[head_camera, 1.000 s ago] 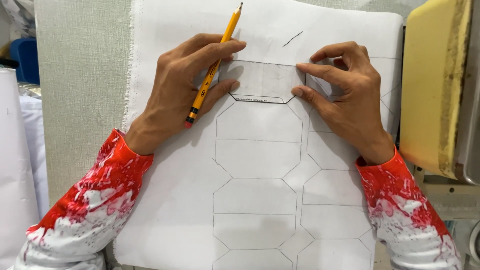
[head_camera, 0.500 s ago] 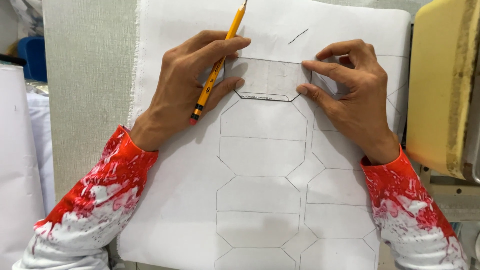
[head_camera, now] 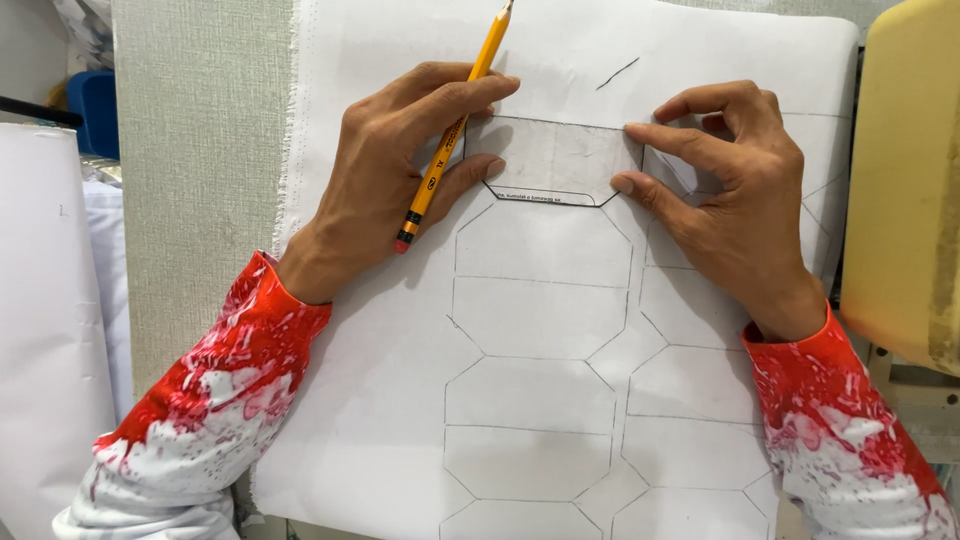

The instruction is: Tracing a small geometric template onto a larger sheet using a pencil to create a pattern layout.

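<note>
Grey textured surface, overlaid by white fabric sheet with frayed left edge, marked in pencilled octagon outlines running toward 6 o'clock.

Translucent template, octagon-shaped, lies flat on the fabric toward 12 o'clock, between both hands.

Left hand, palm down, wrist angled toward 7 o'clock; fingers grasping a yellow pencil, eraser end low, tip toward 12 o'clock; forefinger and thumb touch the template's left edge.

Right hand, wrist toward 5 o'clock; fingers spread, holding nothing, fingertips pressing the template's right edge.

Sleeves red and white.

Yellow foam block at 3 o'clock; white fabric roll at 9 o'clock.
</note>
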